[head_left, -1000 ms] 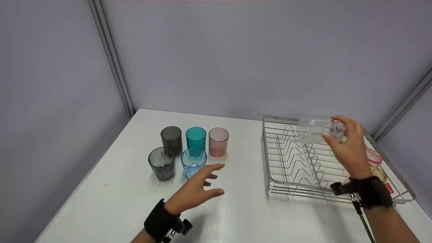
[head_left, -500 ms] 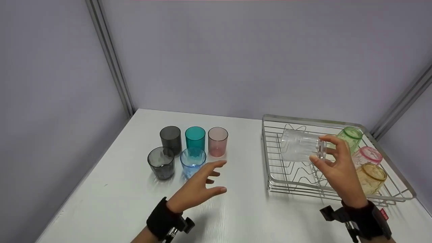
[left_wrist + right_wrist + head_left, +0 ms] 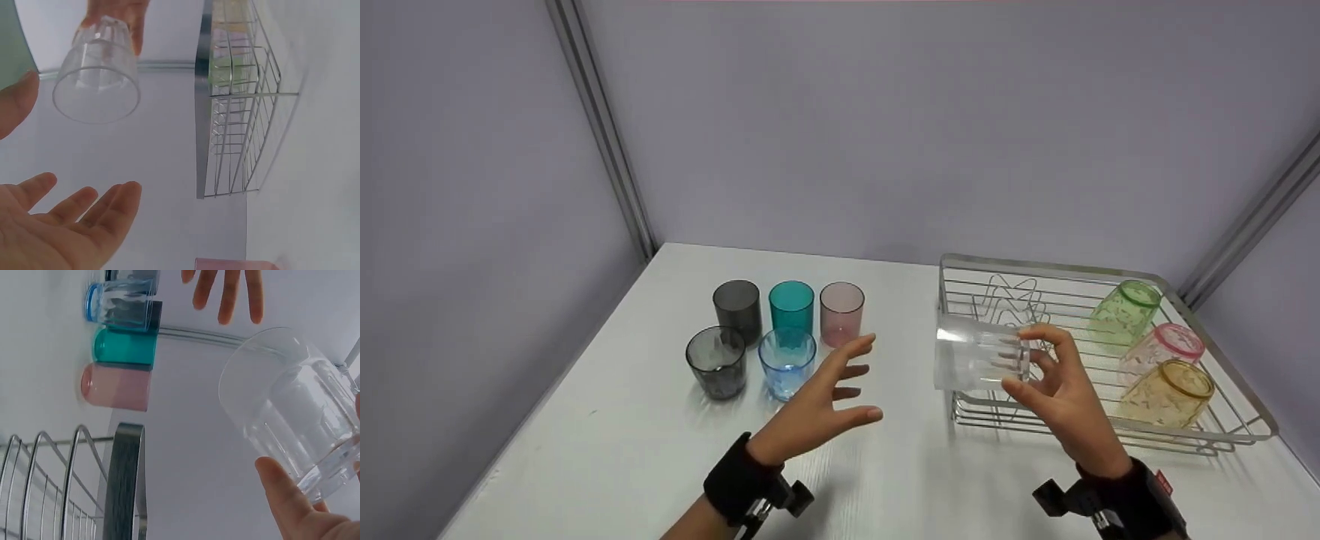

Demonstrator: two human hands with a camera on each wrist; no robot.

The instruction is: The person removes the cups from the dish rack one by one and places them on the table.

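My right hand (image 3: 1061, 390) pinches a clear glass tumbler (image 3: 979, 354) by its thick base. The tumbler lies sideways in the air, its mouth facing left, over the left front corner of the wire dish rack (image 3: 947, 300). In the right wrist view the thumb presses the clear tumbler (image 3: 287, 405) near the base. My left hand (image 3: 821, 409) is held up over the table with fingers and thumb spread, touching nothing. From the left wrist view, the tumbler's mouth faces the left hand (image 3: 67, 219), apart from it.
Left of the rack stand several upright glasses: dark grey (image 3: 737, 311), smoky grey (image 3: 718, 367), teal (image 3: 792, 304), blue (image 3: 787, 371) and pink (image 3: 841, 315). On the rack's right side, green (image 3: 1125, 311), pink-rimmed (image 3: 1162, 351) and yellow (image 3: 1168, 394) glasses lean tilted.
My right hand has carried the clear tumbler left and toward me, from above the rack's middle to its left front corner. The left hand has shifted slightly right, still spread.
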